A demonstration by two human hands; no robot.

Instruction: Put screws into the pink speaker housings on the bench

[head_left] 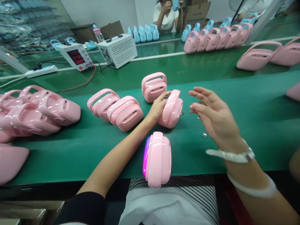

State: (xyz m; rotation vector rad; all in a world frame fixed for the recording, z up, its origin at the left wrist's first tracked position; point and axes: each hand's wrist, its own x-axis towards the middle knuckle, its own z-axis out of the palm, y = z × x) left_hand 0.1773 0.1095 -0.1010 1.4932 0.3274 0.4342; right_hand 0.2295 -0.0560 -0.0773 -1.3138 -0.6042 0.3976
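My left hand (157, 107) grips a pink handled speaker (172, 110) standing on the green bench. A small metal plug (182, 113) sticks out of its right side. To the right, my right hand (211, 114) hovers with fingers apart and nothing between them. Below that hand lie a tiny metal-ended piece (204, 135) and a smaller bit (198, 118). Close to my body stands a second pink speaker (159, 159), its left face glowing purple. Another pink speaker (154, 89) is just behind my left hand, and two more (126, 114) sit left of it.
Several pink speakers (58, 109) are crowded at the left. A power supply with red digits (76, 57) and a grey vented box (118, 50) stand behind. Rows of pink speakers (212, 40) and blue ones (142, 33) line the far side, where a person (165, 18) holds a blue one.
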